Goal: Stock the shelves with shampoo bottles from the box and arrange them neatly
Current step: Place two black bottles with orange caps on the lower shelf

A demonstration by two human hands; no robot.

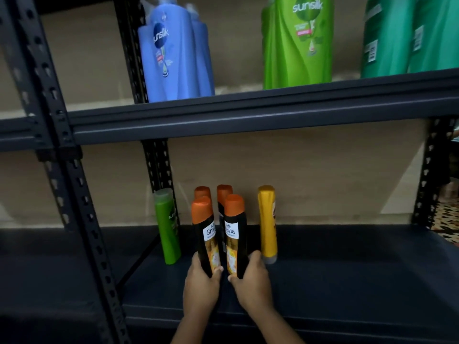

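- Black bottle, orange cap, left front (205,234): upright on the lower shelf (347,264), base wrapped by the left hand (201,286).
- Black bottle, orange cap, right front (234,234): upright just beside the first, base wrapped by the right hand (250,284).
- Two more orange-capped bottles (224,192): directly behind the front pair, mostly hidden.
- Small green bottle (169,227): near the left of the group, upright, apart from it.
- Yellow bottle (267,224): just right of the group, upright, close to the right hand's fingers.
- Upper shelf (248,108): large blue bottles (173,53) at left; a large light-green bottle (298,43) in the middle; darker green bottles (407,36) at right.
- Rack posts (74,184): dark slotted metal, at the frame's left.
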